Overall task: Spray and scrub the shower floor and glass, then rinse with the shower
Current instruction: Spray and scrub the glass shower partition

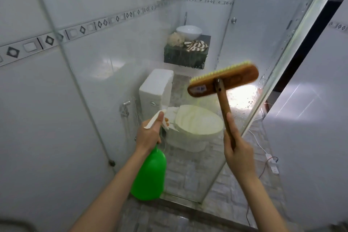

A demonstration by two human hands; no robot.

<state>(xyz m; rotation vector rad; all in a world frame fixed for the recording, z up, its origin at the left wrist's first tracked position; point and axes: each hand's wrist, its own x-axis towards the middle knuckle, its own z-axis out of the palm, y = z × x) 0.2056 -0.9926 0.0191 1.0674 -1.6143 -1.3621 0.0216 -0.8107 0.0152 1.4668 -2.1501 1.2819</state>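
My left hand [149, 134] grips the white trigger head of a green spray bottle [149, 177], with the nozzle pointing at the shower glass [116, 88]. My right hand [236, 149] grips the wooden handle of a scrub brush [223, 82]. The brush head is raised with its yellow bristles facing the glass, which carries drops and streaks of liquid. The stone-patterned shower floor [154, 218] lies below my arms.
Behind the glass stand a white toilet [190, 128] and a basin [188, 32] on a dark counter. The glass panel's edge [278, 73] runs diagonally at the right. A white cable and plug [271, 160] lie on the floor outside. White tiled walls enclose both sides.
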